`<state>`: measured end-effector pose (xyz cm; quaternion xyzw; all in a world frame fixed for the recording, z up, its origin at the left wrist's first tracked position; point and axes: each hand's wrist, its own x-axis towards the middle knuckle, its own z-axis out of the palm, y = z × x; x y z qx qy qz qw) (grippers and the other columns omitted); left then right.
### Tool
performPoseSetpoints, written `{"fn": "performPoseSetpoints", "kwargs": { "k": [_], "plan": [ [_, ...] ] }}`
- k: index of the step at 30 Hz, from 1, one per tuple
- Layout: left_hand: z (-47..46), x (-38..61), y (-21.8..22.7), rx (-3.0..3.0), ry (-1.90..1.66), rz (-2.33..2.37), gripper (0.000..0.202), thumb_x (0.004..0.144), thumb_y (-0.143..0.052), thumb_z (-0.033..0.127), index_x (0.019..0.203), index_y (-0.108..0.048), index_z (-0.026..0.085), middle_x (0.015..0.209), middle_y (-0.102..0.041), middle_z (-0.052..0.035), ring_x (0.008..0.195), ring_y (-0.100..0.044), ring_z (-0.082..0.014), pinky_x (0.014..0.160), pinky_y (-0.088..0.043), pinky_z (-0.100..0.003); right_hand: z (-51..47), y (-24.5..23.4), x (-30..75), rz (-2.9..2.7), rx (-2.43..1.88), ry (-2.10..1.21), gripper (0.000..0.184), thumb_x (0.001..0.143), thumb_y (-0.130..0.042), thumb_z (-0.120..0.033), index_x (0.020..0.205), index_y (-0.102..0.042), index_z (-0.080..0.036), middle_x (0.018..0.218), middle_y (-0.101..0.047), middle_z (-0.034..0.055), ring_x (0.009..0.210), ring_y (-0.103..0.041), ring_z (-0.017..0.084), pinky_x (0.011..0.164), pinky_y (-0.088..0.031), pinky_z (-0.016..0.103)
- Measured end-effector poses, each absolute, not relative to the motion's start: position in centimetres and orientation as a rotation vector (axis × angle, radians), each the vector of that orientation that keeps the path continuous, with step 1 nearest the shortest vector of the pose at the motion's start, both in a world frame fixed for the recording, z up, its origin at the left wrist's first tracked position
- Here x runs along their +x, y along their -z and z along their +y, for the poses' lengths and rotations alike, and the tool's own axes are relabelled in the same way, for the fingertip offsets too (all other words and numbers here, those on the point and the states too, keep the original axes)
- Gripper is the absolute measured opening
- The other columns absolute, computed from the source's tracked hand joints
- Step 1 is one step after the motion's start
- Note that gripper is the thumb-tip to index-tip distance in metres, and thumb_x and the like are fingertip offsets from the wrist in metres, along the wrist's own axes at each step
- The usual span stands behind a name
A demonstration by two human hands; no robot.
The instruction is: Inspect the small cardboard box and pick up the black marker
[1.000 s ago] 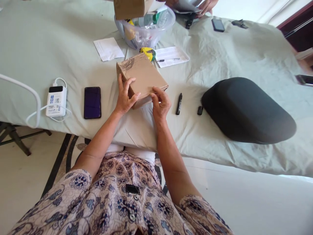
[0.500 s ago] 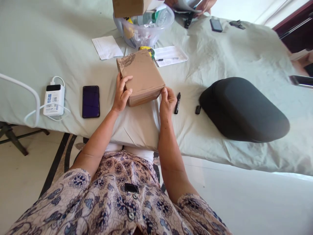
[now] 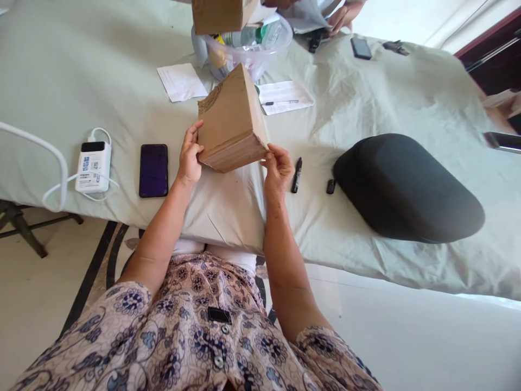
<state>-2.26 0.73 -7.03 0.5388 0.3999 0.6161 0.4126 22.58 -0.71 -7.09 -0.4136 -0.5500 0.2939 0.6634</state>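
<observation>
A brown cardboard box (image 3: 230, 119) is tipped up on end above the cloth-covered table (image 3: 81, 70), its near face toward me. My left hand (image 3: 190, 155) grips its lower left corner with thumb and fingers. My right hand (image 3: 279, 168) pinches the lower right corner. A dark scribble marks the box's upper left edge. Both forearms reach in from the bottom of the view.
A black phone (image 3: 153, 169) and a white power bank (image 3: 93, 166) with cable lie left. A black marker (image 3: 296, 174), its cap (image 3: 330, 186) and a dark cushion (image 3: 407, 187) lie right. Behind stand a clear tub (image 3: 244, 46), papers (image 3: 181, 81) and another person's hand (image 3: 345, 13).
The box lay flat on the table before; both hands have lifted and tilted it upright. My right hand moved from the near edge to the right corner.
</observation>
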Motion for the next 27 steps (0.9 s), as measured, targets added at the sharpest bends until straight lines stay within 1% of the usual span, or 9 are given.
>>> {"fn": "performPoseSetpoints", "kwargs": {
  "k": [5,9,12,14,16,20,22,24,27],
  "plan": [
    [0.4,-2.2,6.8,1.407,-1.608,1.042,0.08,0.082,-0.053,0.079,0.148,-0.04,0.036,0.166,-0.042,-0.0064,0.16,-0.031,-0.0315,0.124,-0.042,-0.051,-1.8,6.0,22.5,-1.281,-0.808,-0.627,0.034,0.093,-0.064,-0.059,0.098,-0.069,-0.027,0.103,-0.059,0.0031,0.088,-0.062,0.016,0.065,-0.055,0.026],
    [-0.2,-1.5,6.2,1.491,-1.668,1.07,0.1,0.079,-0.057,0.084,0.16,-0.014,0.044,0.174,-0.024,-0.008,0.159,-0.033,-0.0336,0.12,-0.045,-0.054,-1.9,5.8,22.3,-1.186,-0.82,-0.656,0.039,0.092,-0.068,-0.06,0.083,-0.059,-0.022,0.097,-0.056,0.0017,0.081,-0.059,0.013,0.068,-0.054,0.026],
    [0.1,-1.4,6.4,1.567,-1.669,1.058,0.105,0.081,-0.057,0.085,0.163,-0.004,0.045,0.173,-0.027,-0.0084,0.158,-0.036,-0.0323,0.122,-0.045,-0.053,-1.9,5.6,21.9,-1.201,-0.819,-0.603,0.038,0.087,-0.074,-0.058,0.095,-0.06,-0.025,0.09,-0.055,-0.0005,0.082,-0.058,0.013,0.074,-0.052,0.027],
    [0.5,-1.5,6.8,1.603,-1.673,1.029,0.103,0.082,-0.059,0.083,0.163,-0.009,0.043,0.173,-0.028,-0.0065,0.159,-0.034,-0.0304,0.125,-0.041,-0.049,-1.9,5.5,21.7,-1.24,-0.835,-0.622,0.046,0.084,-0.076,-0.059,0.114,-0.06,-0.028,0.091,-0.054,-0.0009,0.084,-0.058,0.015,0.073,-0.052,0.027],
    [0.7,-1.7,7.2,1.607,-1.654,1.043,0.099,0.081,-0.062,0.082,0.161,-0.021,0.041,0.174,-0.026,-0.0052,0.161,-0.031,-0.0304,0.126,-0.04,-0.047,-1.9,5.5,21.6,-1.303,-0.861,-0.681,0.053,0.083,-0.075,-0.063,0.12,-0.06,-0.029,0.091,-0.053,-0.0009,0.083,-0.057,0.015,0.072,-0.052,0.027],
    [0.1,-1.6,7.0,1.599,-1.579,1.07,0.08,0.087,-0.053,0.083,0.151,-0.045,0.037,0.169,-0.039,-0.0054,0.16,-0.031,-0.0313,0.128,-0.037,-0.049,-2.0,5.6,21.4,-1.362,-0.871,-0.773,0.052,0.078,-0.075,-0.07,0.103,-0.06,-0.027,0.086,-0.053,-0.0021,0.078,-0.056,0.014,0.068,-0.05,0.026],
    [-0.5,-1.1,6.5,1.61,-1.562,1.003,0.076,0.091,-0.044,0.085,0.15,-0.046,0.036,0.165,-0.045,-0.0058,0.158,-0.037,-0.029,0.129,-0.036,-0.048,-2.2,5.6,21.4,-1.381,-0.871,-0.821,0.051,0.078,-0.077,-0.07,0.097,-0.059,-0.026,0.088,-0.057,-0.0016,0.081,-0.059,0.014,0.069,-0.05,0.026],
    [-0.9,-0.6,6.1,1.624,-1.541,0.955,0.081,0.089,-0.044,0.088,0.152,-0.041,0.036,0.162,-0.047,-0.0077,0.154,-0.043,-0.0284,0.127,-0.039,-0.046,-2.4,5.5,21.4,-1.41,-0.877,-0.865,0.051,0.079,-0.078,-0.069,0.095,-0.059,-0.025,0.092,-0.06,-0.0005,0.085,-0.062,0.014,0.071,-0.051,0.026],
    [-0.9,-0.2,6.1,1.65,-1.519,0.955,0.088,0.083,-0.061,0.085,0.151,-0.038,0.035,0.159,-0.05,-0.0106,0.149,-0.049,-0.0307,0.121,-0.046,-0.047,-2.6,5.4,21.4,-1.444,-0.887,-0.833,0.049,0.086,-0.072,-0.07,0.092,-0.059,-0.023,0.089,-0.06,-0.0005,0.081,-0.061,0.013,0.071,-0.051,0.026]
  ]
}}
